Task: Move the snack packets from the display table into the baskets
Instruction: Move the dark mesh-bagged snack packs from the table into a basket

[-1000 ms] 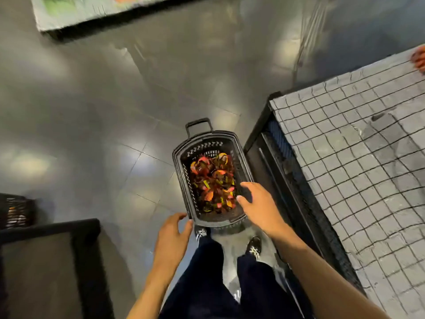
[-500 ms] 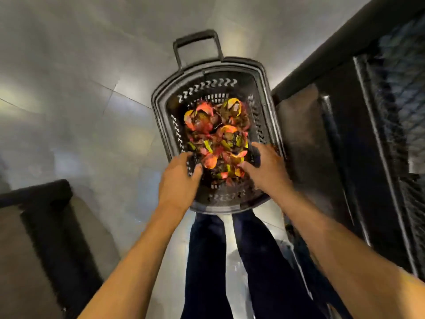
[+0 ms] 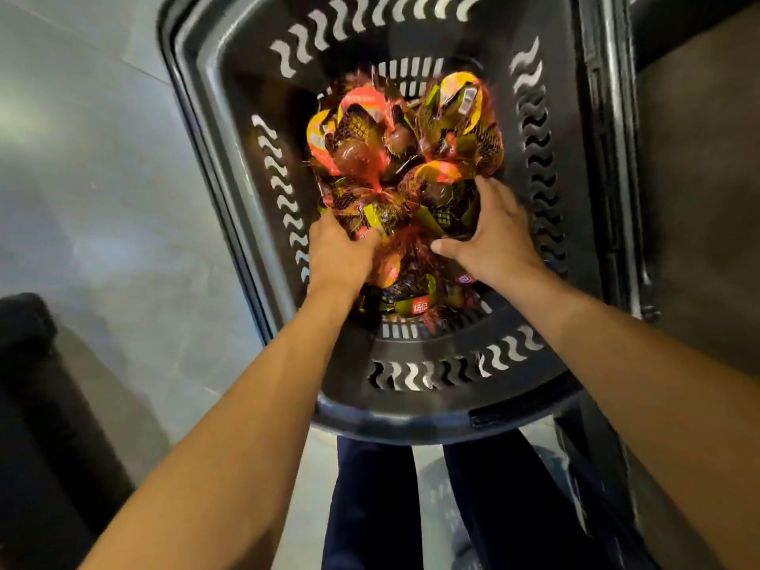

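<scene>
A black plastic basket (image 3: 436, 409) with wavy slots stands on the floor below me, filled with a heap of orange, yellow and dark snack packets (image 3: 403, 150) in red netting. Both my hands are inside it. My left hand (image 3: 341, 253) grips the near left part of the heap, its fingers buried in the netted packets. My right hand (image 3: 493, 236) lies against the near right side of the heap, fingers curved round a dark packet, thumb spread toward the left hand.
Grey tiled floor (image 3: 103, 178) stretches to the left. A dark stand (image 3: 37, 405) sits at lower left. The black frame of the display table (image 3: 617, 158) rises close on the right. My legs in dark trousers (image 3: 370, 508) are below the basket.
I have bent down much closer to the basket. Both hands went from its near rim into the heap of packets and took hold of it.
</scene>
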